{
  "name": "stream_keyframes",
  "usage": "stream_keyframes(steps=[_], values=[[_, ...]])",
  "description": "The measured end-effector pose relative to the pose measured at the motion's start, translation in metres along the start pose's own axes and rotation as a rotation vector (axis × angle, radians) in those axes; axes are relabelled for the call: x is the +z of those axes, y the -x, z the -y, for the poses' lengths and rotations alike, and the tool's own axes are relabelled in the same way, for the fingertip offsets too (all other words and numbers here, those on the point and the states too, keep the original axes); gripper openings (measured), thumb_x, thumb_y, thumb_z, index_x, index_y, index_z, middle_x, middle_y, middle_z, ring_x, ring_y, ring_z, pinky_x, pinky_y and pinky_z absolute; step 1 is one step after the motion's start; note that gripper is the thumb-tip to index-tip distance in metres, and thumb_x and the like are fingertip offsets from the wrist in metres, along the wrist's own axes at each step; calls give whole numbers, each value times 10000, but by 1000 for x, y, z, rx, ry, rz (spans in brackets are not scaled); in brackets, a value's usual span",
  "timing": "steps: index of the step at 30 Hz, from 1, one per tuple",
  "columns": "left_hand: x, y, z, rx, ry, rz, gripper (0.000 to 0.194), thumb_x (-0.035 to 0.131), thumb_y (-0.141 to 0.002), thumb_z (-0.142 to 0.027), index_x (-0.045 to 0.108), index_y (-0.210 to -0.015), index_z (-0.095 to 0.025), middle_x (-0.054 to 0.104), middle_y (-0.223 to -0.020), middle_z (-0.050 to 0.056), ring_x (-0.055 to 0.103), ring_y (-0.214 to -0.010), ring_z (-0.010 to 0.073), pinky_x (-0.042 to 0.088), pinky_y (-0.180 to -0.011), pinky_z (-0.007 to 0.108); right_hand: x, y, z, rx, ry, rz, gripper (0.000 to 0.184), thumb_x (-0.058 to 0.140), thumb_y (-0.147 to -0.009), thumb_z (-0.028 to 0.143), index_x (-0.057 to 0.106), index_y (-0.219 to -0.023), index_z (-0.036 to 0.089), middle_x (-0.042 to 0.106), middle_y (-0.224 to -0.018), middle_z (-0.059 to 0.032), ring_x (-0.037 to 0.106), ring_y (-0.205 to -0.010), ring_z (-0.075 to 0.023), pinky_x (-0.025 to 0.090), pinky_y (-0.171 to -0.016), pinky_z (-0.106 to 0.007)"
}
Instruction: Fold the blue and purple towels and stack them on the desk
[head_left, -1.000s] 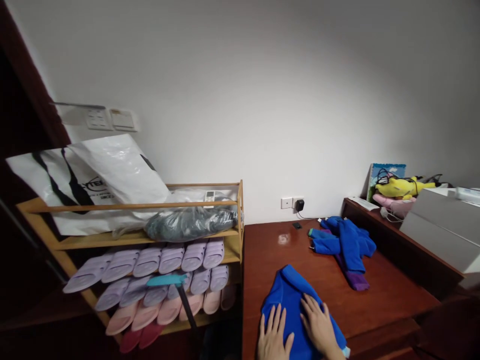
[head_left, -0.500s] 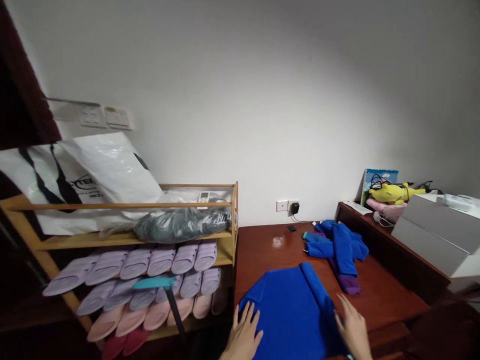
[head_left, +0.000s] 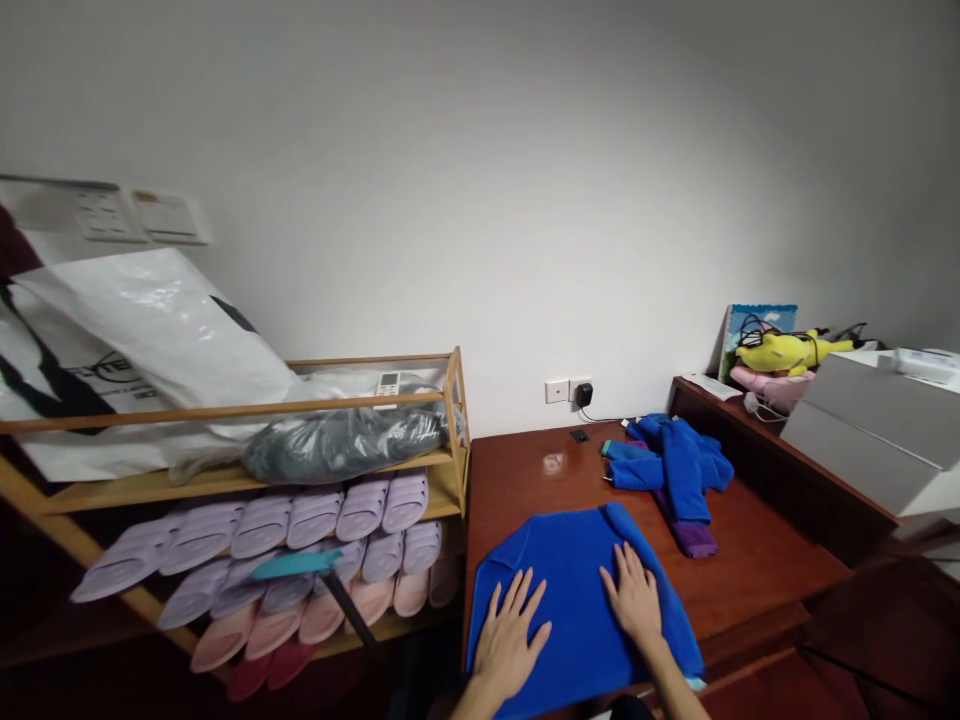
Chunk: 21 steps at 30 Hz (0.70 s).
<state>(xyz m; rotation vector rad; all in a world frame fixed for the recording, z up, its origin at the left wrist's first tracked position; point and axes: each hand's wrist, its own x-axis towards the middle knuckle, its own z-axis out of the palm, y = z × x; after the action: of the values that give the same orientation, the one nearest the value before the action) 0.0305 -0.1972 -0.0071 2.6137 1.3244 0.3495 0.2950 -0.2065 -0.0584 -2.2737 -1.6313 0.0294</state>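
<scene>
A blue towel (head_left: 562,610) lies spread near the front of the brown desk (head_left: 517,470), its far left corner folded over and its right edge turned in. On the left part of the cloth rests my left hand (head_left: 510,635), palm down with fingers apart. My right hand (head_left: 634,600) lies flat on the towel's right side, fingers spread, by the turned edge. Neither hand grips anything. Beyond them sits a heap of rolled blue cloths (head_left: 679,465), with a purple cloth (head_left: 694,537) partly under it.
Left of the desk stands a wooden rack (head_left: 454,430) with lilac slippers (head_left: 259,525), pink slippers (head_left: 322,615) and a white bag (head_left: 150,330). A black plug (head_left: 583,394) is in the wall. On the raised right ledge are a yellow plush toy (head_left: 784,352) and grey boxes (head_left: 862,430).
My right hand has moved left from beyond the towel's right edge onto the cloth. My left hand has shifted slightly right and farther onto it. The view has turned slightly.
</scene>
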Motion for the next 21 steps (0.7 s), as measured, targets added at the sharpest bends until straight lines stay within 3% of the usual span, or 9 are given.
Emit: stream_keyframes(steps=[5,8,11,15,21], values=[[-8,-13,6,48,-3,49,525,301,-927,-500,122,-1414,-418,199,-1530,-39,215,-1388,210,179,-1122,479,-15,-12,-72,42,181,-21,679,223,-866,598,346,-1399,197,281,-1506,-70,150,-1408,-237,154,-1110,-485],[-8,-15,7,53,0,53,529,289,-929,-505,102,-1416,-419,192,-1529,-41,212,-1390,209,184,-1121,470,-23,-21,-111,76,251,-11,628,233,-867,572,353,-1393,250,214,-1533,-46,137,-1409,-251,209,-1074,-517],[-5,-14,11,77,-36,7,535,285,-930,-505,87,-1419,-415,200,-1524,-47,239,-1381,203,210,-1114,445,-24,-37,-143,208,262,-28,628,245,-858,583,308,-1408,289,212,-1532,-75,164,-1401,-264,260,-1033,-543],[9,-17,23,158,-152,-100,562,327,-928,-476,74,-1424,-404,244,-1504,-59,320,-1345,185,285,-1079,383,-15,-68,-161,382,240,-48,619,240,-844,612,282,-1406,355,234,-1517,-103,173,-1390,-322,307,-972,-578],[43,-35,54,222,-278,-132,627,402,-886,-526,85,-1414,-409,381,-1423,-41,471,-1244,193,420,-966,344,2,-118,-160,378,286,-75,683,288,-798,681,376,-1370,318,356,-1431,-177,182,-1368,-393,265,-986,-553]])
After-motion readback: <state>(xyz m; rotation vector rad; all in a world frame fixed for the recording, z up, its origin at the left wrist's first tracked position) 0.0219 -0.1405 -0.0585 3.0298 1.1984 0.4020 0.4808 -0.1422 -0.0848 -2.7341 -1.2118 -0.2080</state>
